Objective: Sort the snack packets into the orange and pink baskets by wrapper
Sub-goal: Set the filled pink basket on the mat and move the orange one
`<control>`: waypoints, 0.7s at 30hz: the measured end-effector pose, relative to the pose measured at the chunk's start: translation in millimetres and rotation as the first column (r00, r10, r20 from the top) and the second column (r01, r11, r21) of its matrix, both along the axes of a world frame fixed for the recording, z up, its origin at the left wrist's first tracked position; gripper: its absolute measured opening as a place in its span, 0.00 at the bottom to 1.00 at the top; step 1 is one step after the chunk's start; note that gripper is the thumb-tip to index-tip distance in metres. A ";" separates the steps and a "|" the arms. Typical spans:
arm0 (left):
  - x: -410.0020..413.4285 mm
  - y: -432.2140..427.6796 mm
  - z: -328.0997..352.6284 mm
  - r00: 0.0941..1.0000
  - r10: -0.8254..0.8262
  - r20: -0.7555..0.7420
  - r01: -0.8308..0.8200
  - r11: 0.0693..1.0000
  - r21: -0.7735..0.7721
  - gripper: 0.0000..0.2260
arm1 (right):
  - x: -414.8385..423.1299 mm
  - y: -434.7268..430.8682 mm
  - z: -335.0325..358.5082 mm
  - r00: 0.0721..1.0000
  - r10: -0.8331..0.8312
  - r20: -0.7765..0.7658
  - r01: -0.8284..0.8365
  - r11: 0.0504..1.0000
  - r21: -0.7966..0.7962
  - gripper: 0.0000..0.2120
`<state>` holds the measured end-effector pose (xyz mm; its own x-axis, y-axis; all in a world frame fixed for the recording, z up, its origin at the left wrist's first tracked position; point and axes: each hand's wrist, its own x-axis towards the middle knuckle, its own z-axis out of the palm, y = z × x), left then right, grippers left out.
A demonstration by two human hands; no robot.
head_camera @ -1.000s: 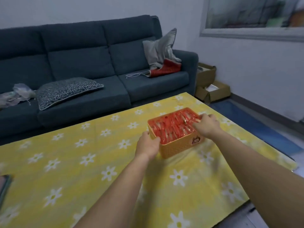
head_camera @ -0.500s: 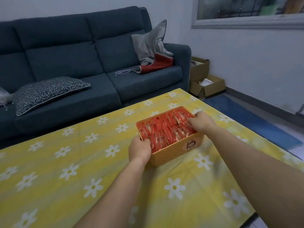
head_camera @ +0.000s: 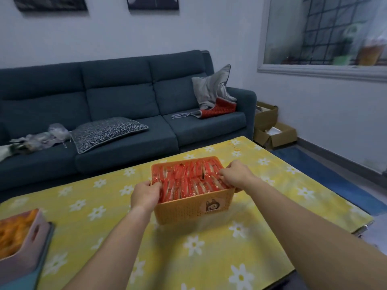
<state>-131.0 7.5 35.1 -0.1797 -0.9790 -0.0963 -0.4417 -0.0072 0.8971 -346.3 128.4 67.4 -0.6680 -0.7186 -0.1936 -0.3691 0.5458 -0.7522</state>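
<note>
Low table under a yellow daisy-print cloth (head_camera: 209, 258). Orange basket (head_camera: 194, 208) full of red packets (head_camera: 188, 181) sits mid-table; pink basket (head_camera: 27, 248) of orange packets (head_camera: 12, 233) at left edge.

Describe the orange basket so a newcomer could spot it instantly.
On the yellow flowered tablecloth before the blue sofa, the orange basket sits mid-table between both hands. Unlike the pink basket at the left edge, it holds red packets and shows a cartoon sticker.

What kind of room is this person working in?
Most likely a home living room: a dark blue sofa with cushions, framed pictures on the wall, and a low table under a yellow flowered cloth.
</note>
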 end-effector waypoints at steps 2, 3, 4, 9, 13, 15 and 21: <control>43.5 -0.4 11.2 0.999 0.035 -0.006 -0.035 0.999 0.005 0.12 | 37.5 -3.5 9.9 0.998 0.064 0.022 -0.064 0.998 -0.025 0.13; 67.7 -1.3 15.3 0.998 0.057 -0.002 -0.057 0.998 0.008 0.12 | 57.6 -6.7 14.5 0.994 0.099 0.034 -0.098 0.995 -0.031 0.13; 89.3 -1.8 19.7 0.997 0.074 0.007 -0.074 0.997 0.008 0.12 | 75.2 -9.4 17.7 0.990 0.134 0.045 -0.133 0.990 -0.037 0.13; 225.1 2.1 29.3 0.982 0.188 0.032 -0.189 0.982 0.025 0.13 | 178.9 -37.8 14.5 0.941 0.315 0.122 -0.315 0.949 -0.017 0.12; 335.5 4.8 21.5 0.949 0.299 0.104 -0.305 0.951 0.053 0.13 | 267.9 -66.3 0.6 0.869 0.455 0.193 -0.465 0.885 0.008 0.16; 383.1 5.3 14.7 0.920 0.372 0.122 -0.380 0.923 0.052 0.12 | 311.1 -80.9 -10.3 0.833 0.502 0.232 -0.519 0.855 0.015 0.16; 488.8 -1.7 -8.9 0.845 0.513 0.150 -0.524 0.851 0.043 0.13 | 417.4 -117.0 -45.3 0.769 0.569 0.291 -0.599 0.801 0.019 0.10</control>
<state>357.8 5.8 26.2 0.3710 -0.9140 -0.1643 -0.4639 -0.3357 0.8198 71.1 11.4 22.1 -0.0406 -0.9187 -0.3929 -0.4441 0.3689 -0.8165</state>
